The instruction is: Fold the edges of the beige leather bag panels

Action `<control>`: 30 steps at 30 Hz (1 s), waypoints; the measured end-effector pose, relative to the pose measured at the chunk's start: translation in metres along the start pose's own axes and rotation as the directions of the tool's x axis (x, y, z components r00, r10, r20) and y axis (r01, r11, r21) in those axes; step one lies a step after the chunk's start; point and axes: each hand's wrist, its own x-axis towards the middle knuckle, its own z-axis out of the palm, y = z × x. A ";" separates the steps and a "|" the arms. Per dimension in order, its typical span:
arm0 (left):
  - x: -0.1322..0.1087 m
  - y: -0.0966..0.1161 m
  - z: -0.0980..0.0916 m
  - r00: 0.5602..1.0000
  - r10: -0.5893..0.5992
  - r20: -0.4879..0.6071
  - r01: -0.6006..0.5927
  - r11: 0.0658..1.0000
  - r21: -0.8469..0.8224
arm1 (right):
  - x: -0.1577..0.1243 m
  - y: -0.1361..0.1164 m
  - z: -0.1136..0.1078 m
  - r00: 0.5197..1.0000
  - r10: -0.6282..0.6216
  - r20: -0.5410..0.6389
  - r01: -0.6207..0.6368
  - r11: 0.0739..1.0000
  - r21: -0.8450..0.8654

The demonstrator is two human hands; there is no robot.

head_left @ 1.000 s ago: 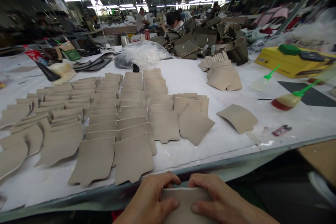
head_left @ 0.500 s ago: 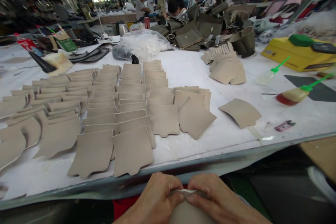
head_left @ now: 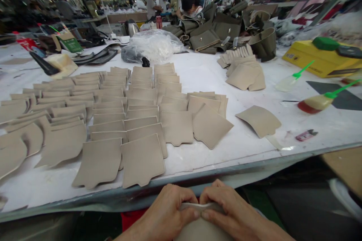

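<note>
Below the table's front edge, my left hand and my right hand pinch the top edge of one beige leather piece between thumbs and fingers. The two thumbs lie close together on its near face, and its pale edge shows between the hands. Its lower part runs out of the picture. On the table just beyond, overlapping rows of similar beige pieces spread to the left. One single beige piece lies apart on the right, slightly curved.
Right of the rows lie two green-tipped glue bottles, a small pink snipper and a yellow box. Farther back are a beige stack, a clear plastic bag and a heap of dark olive bags. People sit in the background.
Both hands keep their pinch on the beige leather piece. My right hand's knuckles have risen slightly, and a little more of the piece's edge shows. The things on the table stay put.
</note>
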 end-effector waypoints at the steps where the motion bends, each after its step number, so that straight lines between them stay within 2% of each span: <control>1: -0.001 0.001 0.000 1.000 -0.001 -0.002 0.001 1.000 0.004 | 0.000 0.001 0.001 1.000 -0.003 0.001 0.003 1.000 0.008; 10: 0.002 -0.001 0.006 0.997 0.055 -0.044 -0.054 0.998 0.035 | 0.006 0.009 0.009 0.989 -0.140 -0.043 0.139 0.990 -0.032; 21: 0.010 -0.003 0.009 0.995 0.100 -0.001 -0.100 0.994 0.044 | 0.010 0.018 0.015 0.953 -0.275 -0.125 0.265 0.960 -0.091; 26: 0.014 -0.007 0.012 0.997 0.051 -0.050 -0.048 0.997 0.064 | 0.011 0.019 0.014 0.965 -0.227 -0.132 0.219 0.973 -0.070; 28: 0.012 -0.007 0.007 0.996 0.025 -0.085 -0.021 0.999 0.047 | 0.010 0.020 0.012 0.972 -0.189 -0.139 0.184 0.982 -0.050; 30: 0.006 -0.006 0.000 0.998 0.002 -0.062 -0.003 1.000 -0.015 | 0.007 0.020 0.008 0.980 -0.145 -0.133 0.142 0.989 -0.030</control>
